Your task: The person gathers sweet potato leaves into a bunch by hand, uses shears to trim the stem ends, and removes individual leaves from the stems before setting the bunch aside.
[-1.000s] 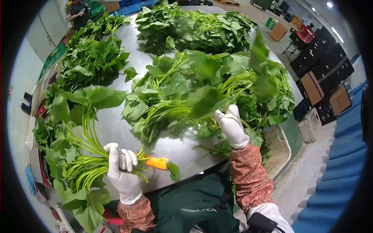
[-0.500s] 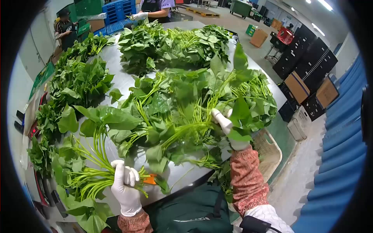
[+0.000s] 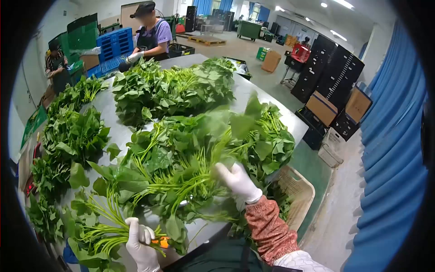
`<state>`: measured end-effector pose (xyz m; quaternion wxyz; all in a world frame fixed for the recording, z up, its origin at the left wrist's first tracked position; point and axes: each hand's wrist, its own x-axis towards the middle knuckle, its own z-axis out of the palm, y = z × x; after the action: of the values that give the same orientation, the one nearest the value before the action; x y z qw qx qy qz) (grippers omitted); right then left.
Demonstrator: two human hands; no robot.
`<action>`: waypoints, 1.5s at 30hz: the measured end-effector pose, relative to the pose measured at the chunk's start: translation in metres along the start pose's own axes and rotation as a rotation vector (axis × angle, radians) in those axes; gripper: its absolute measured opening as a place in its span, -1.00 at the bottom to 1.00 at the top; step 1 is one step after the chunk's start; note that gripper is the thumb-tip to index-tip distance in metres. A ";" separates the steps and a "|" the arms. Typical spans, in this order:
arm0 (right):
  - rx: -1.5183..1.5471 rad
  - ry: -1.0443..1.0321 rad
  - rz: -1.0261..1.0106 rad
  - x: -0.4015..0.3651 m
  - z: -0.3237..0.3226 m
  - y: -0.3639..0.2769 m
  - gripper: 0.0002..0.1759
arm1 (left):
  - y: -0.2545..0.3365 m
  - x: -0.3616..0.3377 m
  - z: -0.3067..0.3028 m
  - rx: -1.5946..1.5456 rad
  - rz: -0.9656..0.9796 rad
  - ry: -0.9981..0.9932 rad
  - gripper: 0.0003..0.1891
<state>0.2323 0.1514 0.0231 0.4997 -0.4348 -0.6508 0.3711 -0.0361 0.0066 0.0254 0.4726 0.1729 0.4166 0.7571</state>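
Note:
My left hand (image 3: 141, 247), in a white glove, grips a bunch of leafy greens (image 3: 106, 199) by its stems near the table's front edge, together with an orange-handled tool (image 3: 161, 242) that sticks out to the right. My right hand (image 3: 238, 181), also gloved, is raised over the big middle heap of greens (image 3: 190, 154) and pulls a few long stems with leaves up out of it. Both forearms wear patterned red sleeves.
The metal table (image 3: 118, 131) carries more heaps of greens at the back (image 3: 172, 88) and along the left (image 3: 74, 131). A beige basket (image 3: 294, 195) stands at the table's right. One person in a purple shirt (image 3: 152, 36) works at the far end, another at far left (image 3: 56, 63). Black crates and boxes (image 3: 328, 81) line the right.
My head has tilted up, showing more of the room. My right hand moved left and lifted stems from the heap. The left hand keeps its bunch and sits lower in view.

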 end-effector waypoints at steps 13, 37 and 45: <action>-0.243 -1.014 0.031 -0.017 0.036 -0.043 -0.51 | -0.009 -0.007 0.043 0.091 -0.359 -0.264 -0.72; -0.480 -0.183 -0.356 -0.024 0.061 -0.079 -0.58 | 0.002 0.031 0.041 -0.091 -0.185 0.046 -0.69; -0.685 -0.145 -0.516 -0.036 0.100 -0.056 -0.83 | -0.005 0.033 0.030 -0.063 -0.155 0.053 -0.72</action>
<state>0.1283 0.0932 0.0395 0.3560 -0.3714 -0.8571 0.0260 -0.0299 0.0495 0.0354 0.5237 0.1051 0.4172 0.7353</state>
